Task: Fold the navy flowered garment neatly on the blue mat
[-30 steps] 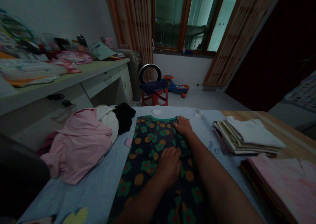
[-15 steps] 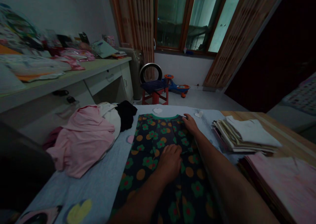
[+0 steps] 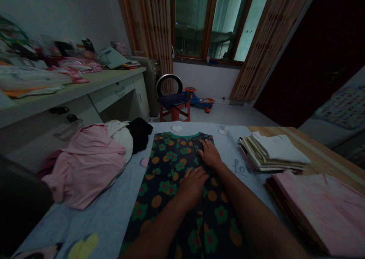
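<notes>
A dark garment with green flowers, orange dots and a green neckline (image 3: 164,175) lies spread flat, its neck end pointing away from me. My left hand (image 3: 192,185) rests on the middle of it, palm down, with the fingers stretched out. Farther up, my right hand (image 3: 209,153) lies flat on the cloth near its right shoulder, fingers extended. Neither hand grips anything. My forearms cover part of the garment's lower half, and its near end runs out of view.
On the left lies a heap of loose clothes with a pink one (image 3: 91,164) and a black one (image 3: 139,133). Folded stacks stand on the right: white-topped (image 3: 279,148) and pink-topped (image 3: 325,209). A pale blue cloth (image 3: 105,221) covers the table. Beyond it is a red stool (image 3: 182,112).
My right hand has moved from the garment's right shoulder edge inward and toward me, onto the cloth. My left hand stays about where it was. The view has shifted slightly.
</notes>
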Motion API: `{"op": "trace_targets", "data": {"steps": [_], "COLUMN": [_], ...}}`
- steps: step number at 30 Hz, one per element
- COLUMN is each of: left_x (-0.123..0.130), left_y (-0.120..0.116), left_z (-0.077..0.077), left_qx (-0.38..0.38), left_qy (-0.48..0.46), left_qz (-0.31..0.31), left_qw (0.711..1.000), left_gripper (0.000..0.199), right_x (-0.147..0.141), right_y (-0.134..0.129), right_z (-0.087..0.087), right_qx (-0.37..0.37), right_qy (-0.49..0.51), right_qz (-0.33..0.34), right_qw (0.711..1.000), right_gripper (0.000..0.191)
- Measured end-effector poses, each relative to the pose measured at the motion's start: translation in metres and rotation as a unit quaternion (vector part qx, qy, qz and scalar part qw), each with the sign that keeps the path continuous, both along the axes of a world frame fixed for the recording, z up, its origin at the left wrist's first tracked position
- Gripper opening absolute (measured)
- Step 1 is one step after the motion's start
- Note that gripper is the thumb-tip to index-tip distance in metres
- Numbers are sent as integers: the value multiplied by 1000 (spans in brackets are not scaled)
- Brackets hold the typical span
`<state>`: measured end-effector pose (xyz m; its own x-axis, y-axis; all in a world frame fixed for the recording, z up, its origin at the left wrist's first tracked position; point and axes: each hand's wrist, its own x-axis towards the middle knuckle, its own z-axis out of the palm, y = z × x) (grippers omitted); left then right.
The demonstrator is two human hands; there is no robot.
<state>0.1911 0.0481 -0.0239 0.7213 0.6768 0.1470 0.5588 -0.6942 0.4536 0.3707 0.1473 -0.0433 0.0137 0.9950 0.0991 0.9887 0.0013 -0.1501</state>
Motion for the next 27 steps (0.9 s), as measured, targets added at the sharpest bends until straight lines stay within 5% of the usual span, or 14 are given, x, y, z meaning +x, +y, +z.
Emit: {"op": "trace_targets", "data": {"steps": [20, 27], "left_x": [-2, -2], "left_y": [-1, 1], "left_z": [10, 6], "left_qx": [26, 30], "left_qy": [-15, -21], "left_qz": [15, 15], "left_qw": [999, 999], "left_gripper": [33, 37], "right_x": [25, 23], "right_y": [52, 45], "right_z": [5, 14], "right_qx": [-28, 70], "right_qy": [7, 9], "right_qz": [-22, -61], "right_qw": [999, 996], "right_gripper": [65, 48]}}
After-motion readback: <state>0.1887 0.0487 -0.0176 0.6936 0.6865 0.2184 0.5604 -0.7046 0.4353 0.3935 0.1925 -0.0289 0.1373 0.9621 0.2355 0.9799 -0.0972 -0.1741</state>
